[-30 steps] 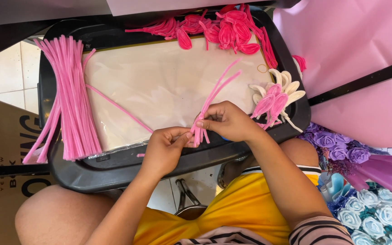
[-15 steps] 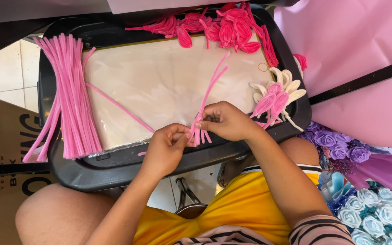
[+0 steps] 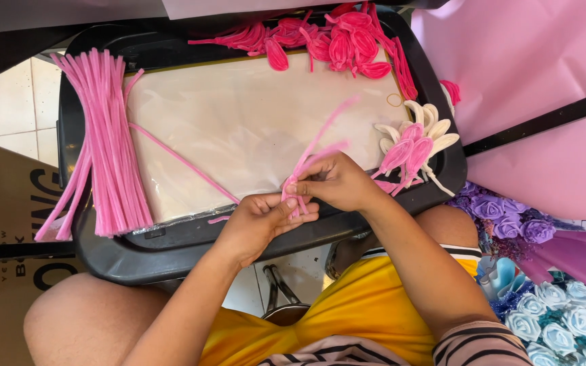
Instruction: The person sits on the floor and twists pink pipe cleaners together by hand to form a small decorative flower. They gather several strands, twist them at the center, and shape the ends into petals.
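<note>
A black tray (image 3: 171, 247) lined with pale paper rests on my lap. My left hand (image 3: 259, 224) and my right hand (image 3: 337, 181) meet at its front edge, both pinching a small bunch of light pink pipe cleaners (image 3: 313, 152) whose ends stick up and away. On the tray's left lies a thick bundle of pink pipe cleaners (image 3: 106, 146). One loose pipe cleaner (image 3: 184, 163) runs diagonally across the paper. Finished pink and cream petal shapes (image 3: 415, 142) sit to the right of my right hand. Darker pink petal loops (image 3: 337, 41) are heaped at the far edge.
A cardboard box (image 3: 1, 224) stands on the left by the tiled floor. Pink wrapping paper (image 3: 530, 74) with a black ribbon lies on the right. Purple fabric roses (image 3: 503, 217) and pale blue roses (image 3: 564, 305) fill the lower right.
The bunch's free ends have shifted slightly between my fingers; both hands stay at the tray's front edge.
</note>
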